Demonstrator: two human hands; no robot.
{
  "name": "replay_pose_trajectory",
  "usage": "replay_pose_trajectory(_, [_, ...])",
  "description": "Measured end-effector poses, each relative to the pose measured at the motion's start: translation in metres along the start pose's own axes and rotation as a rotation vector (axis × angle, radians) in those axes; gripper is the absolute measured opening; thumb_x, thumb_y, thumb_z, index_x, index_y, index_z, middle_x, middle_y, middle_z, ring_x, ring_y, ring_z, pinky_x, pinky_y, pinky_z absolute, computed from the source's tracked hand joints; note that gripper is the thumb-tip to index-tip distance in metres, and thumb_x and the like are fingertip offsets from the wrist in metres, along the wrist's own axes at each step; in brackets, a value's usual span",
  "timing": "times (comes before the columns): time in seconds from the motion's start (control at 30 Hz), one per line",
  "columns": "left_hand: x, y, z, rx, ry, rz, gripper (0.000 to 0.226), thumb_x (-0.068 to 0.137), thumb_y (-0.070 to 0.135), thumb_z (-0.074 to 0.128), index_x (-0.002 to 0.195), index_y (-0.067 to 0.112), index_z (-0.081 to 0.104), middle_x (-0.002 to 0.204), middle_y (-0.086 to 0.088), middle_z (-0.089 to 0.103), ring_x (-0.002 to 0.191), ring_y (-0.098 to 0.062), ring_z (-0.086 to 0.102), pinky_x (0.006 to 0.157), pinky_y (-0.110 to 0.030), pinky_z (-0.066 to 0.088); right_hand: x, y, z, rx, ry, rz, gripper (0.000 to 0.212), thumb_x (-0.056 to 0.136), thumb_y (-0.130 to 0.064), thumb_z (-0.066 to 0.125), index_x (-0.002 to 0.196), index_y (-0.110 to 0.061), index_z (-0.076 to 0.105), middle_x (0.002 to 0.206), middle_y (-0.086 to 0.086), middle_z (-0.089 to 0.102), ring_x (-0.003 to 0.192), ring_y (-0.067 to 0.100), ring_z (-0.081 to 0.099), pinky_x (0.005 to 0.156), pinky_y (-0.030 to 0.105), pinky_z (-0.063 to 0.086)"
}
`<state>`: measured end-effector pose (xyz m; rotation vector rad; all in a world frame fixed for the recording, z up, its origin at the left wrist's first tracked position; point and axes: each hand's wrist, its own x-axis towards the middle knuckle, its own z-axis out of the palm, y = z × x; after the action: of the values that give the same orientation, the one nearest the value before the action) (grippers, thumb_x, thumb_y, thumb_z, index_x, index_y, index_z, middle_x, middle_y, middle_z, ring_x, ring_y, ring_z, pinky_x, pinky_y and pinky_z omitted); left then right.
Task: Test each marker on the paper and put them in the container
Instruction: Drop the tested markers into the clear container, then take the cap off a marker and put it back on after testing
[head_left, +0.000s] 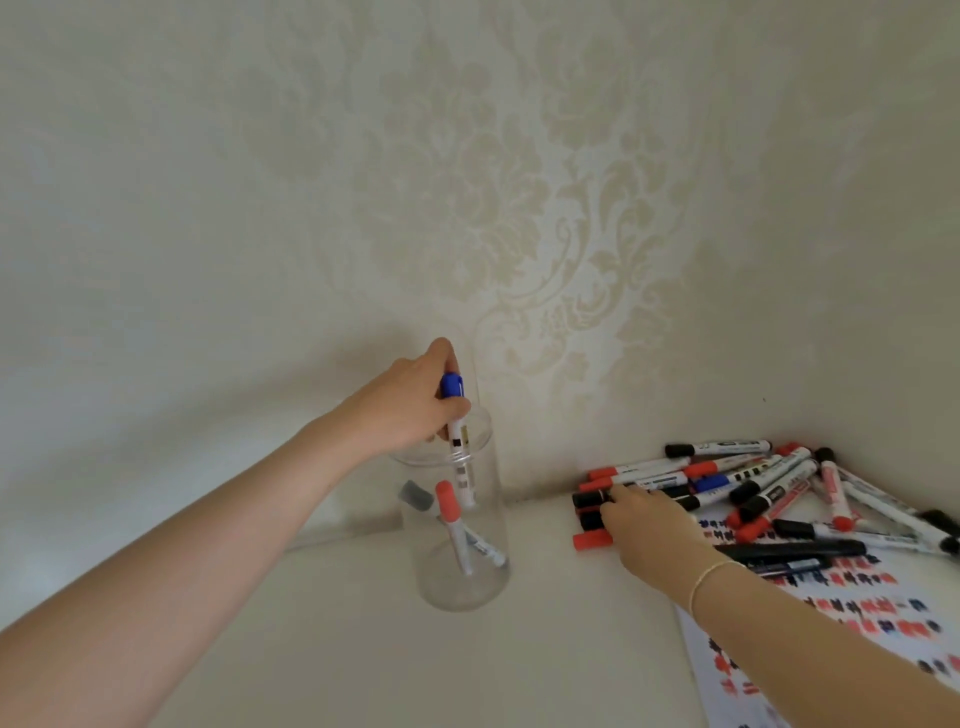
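A tall clear container (480, 582) stands on the white table near the wall. My left hand (410, 405) holds a blue-capped marker (456, 415) upright, its lower end inside the container's mouth. A red-capped marker (451, 519) and a grey-capped one (416, 493) lean inside. My right hand (649, 525) rests on the left end of a pile of markers (753, 483), fingers touching a black-capped marker (589, 499); whether it grips it is unclear. The paper (857, 623) with red, black and blue test marks lies at lower right, partly under my right arm.
The patterned wall rises just behind the container and the pile. Several red, black and blue capped markers lie crisscrossed in the right corner. A loose red cap end (592, 540) sticks out beside my right hand. White tabletop (337, 649) spreads in front of the container.
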<state>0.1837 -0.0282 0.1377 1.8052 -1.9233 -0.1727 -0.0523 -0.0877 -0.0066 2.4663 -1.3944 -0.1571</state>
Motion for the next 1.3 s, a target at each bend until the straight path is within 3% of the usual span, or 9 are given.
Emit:
replay_pose_trajectory(0.13, [0.003, 0.004, 0.005, 0.136, -0.161, -0.056, 0.019, 0.079, 0.026, 0.070, 0.082, 0.021, 0.052, 0.080, 0.002, 0.067, 0.073, -0.017, 0.063, 0.063, -0.030, 0.051, -0.001, -0.002, -0.003, 0.153, 0.103, -0.043, 0.033, 0.092, -0.015, 0.046, 0.125, -0.011, 0.048, 0.127, 0.008, 0.046, 0.114, 0.027, 0.050, 0.094, 0.035, 0.040])
replay_pose_trajectory(0.3, [0.009, 0.012, 0.001, 0.200, -0.471, -0.105, 0.020, 0.077, 0.037, 0.075, 0.077, 0.019, 0.068, 0.077, 0.006, 0.074, 0.071, -0.010, 0.068, 0.074, -0.027, 0.053, -0.003, -0.005, -0.029, 0.532, 0.367, -0.063, 0.021, 0.088, -0.023, 0.048, 0.107, -0.013, 0.050, 0.098, 0.005, 0.043, 0.066, 0.030, 0.049, 0.054, 0.034, 0.036])
replay_pose_trajectory(0.5, [-0.014, 0.055, -0.006, 0.493, 0.105, 0.290, 0.022, 0.092, 0.042, 0.052, 0.108, 0.030, 0.061, 0.104, 0.014, 0.063, 0.099, -0.010, 0.058, 0.079, -0.031, 0.047, -0.025, 0.007, -0.081, 0.646, 0.278, -0.015, 0.024, 0.098, -0.040, 0.042, 0.118, -0.036, 0.053, 0.078, -0.006, 0.059, 0.061, 0.014, 0.052, 0.053, 0.028, 0.039])
replay_pose_trajectory(0.6, [-0.027, 0.072, 0.018, 0.726, -0.095, 0.460, 0.052, 0.092, 0.046, 0.051, 0.139, 0.028, 0.039, 0.133, 0.012, 0.046, 0.121, -0.010, 0.044, 0.088, -0.031, 0.046, -0.042, 0.016, -0.100, 0.807, 0.237, 0.005, 0.018, 0.090, -0.042, 0.055, 0.103, -0.036, 0.065, 0.079, -0.005, 0.066, 0.058, 0.011, 0.054, 0.056, 0.026, 0.044])
replay_pose_trajectory(0.67, [-0.024, 0.073, 0.034, 0.780, -0.133, 0.470, 0.043, 0.095, 0.046, 0.046, 0.132, 0.025, 0.044, 0.123, 0.007, 0.051, 0.112, -0.014, 0.050, 0.084, -0.033, 0.049, -0.052, 0.024, -0.108, 0.907, 0.243, 0.017, 0.013, 0.084, -0.038, 0.065, 0.093, -0.032, 0.071, 0.075, -0.001, 0.069, 0.053, 0.008, 0.051, 0.051, 0.021, 0.042])
replay_pose_trajectory(0.77, [-0.021, 0.076, 0.048, 0.576, -0.154, 0.448, 0.031, 0.097, 0.051, 0.034, 0.094, 0.023, 0.047, 0.085, 0.009, 0.053, 0.077, -0.015, 0.056, 0.065, -0.030, 0.046, -0.067, 0.047, -0.112, 1.183, 0.220, 0.093, 0.011, 0.078, -0.022, 0.076, 0.088, -0.021, 0.073, 0.066, 0.002, 0.068, 0.045, 0.005, 0.052, 0.045, 0.014, 0.042])
replay_pose_trajectory(0.93, [-0.026, 0.097, 0.076, 0.233, -0.205, 0.449, 0.031, 0.098, 0.050, 0.033, 0.084, 0.024, 0.043, 0.068, 0.008, 0.052, 0.063, -0.014, 0.053, 0.056, -0.028, 0.039, -0.098, 0.073, -0.093, 2.347, 0.154, 0.180, 0.005, 0.084, -0.005, 0.067, 0.082, -0.003, 0.063, 0.079, 0.011, 0.061, 0.054, 0.011, 0.056, 0.048, 0.016, 0.050])
replay_pose_trajectory(1.17, [-0.052, 0.158, 0.134, -0.383, -0.346, 0.393, 0.028, 0.098, 0.034, 0.048, 0.075, 0.032, 0.065, 0.067, 0.015, 0.068, 0.063, 0.002, 0.067, 0.066, -0.011, 0.051, -0.122, 0.054, -0.057, 2.172, 0.202, 0.339, 0.035, 0.086, -0.013, 0.063, 0.055, -0.006, 0.049, 0.038, 0.006, 0.037, 0.035, 0.018, 0.031, 0.045, 0.027, 0.039])
replay_pose_trajectory(1.3, [-0.064, 0.179, 0.152, -0.731, -0.567, 0.280, 0.029, 0.099, 0.032, 0.047, 0.094, 0.016, 0.071, 0.091, -0.001, 0.075, 0.086, -0.021, 0.072, 0.081, -0.032, 0.058, -0.144, 0.070, -0.047, 2.035, 0.201, 0.424, 0.036, 0.084, -0.009, 0.056, 0.052, -0.009, 0.041, 0.033, 0.002, 0.032, 0.034, 0.018, 0.024, 0.044, 0.028, 0.021])
